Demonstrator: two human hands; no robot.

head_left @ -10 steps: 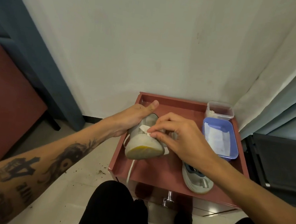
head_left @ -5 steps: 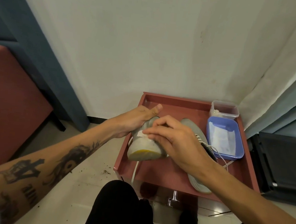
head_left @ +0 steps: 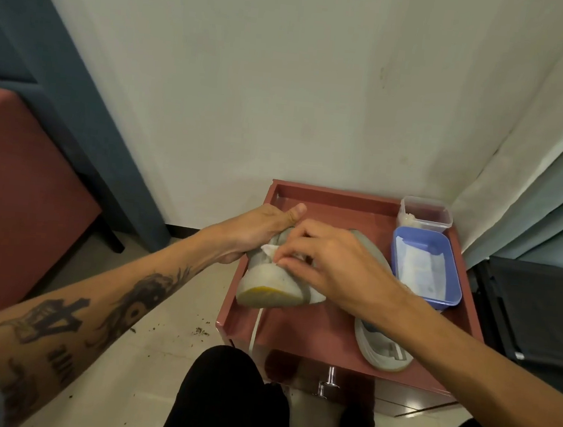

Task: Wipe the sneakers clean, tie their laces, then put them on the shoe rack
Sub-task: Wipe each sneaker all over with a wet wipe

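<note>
Wiping underway: left hand (head_left: 254, 228) grips sneaker (head_left: 266, 280) over tray (head_left: 326, 197), right hand (head_left: 333, 263) pinches wipe (head_left: 268, 249) on it; lace (head_left: 256, 328) loose, tying and racking left.

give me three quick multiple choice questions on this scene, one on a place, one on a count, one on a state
1. Where does the blue tub stand?
A) on the floor
B) on the red cabinet top, nearer the person than the clear box
C) inside a sneaker

2. How many sneakers show?
A) one
B) three
C) two

3. What is the left hand doing?
A) gripping the raised sneaker
B) hanging idle
C) reaching into a drawer

Answers:
1 B: the tub sits at the top's right side, with the clear box just behind it.
2 C: there is the raised sneaker, plus a second sneaker lying on the top under the right forearm.
3 A: its fingers wrap the raised sneaker while the right hand holds a white wipe against it.
</note>
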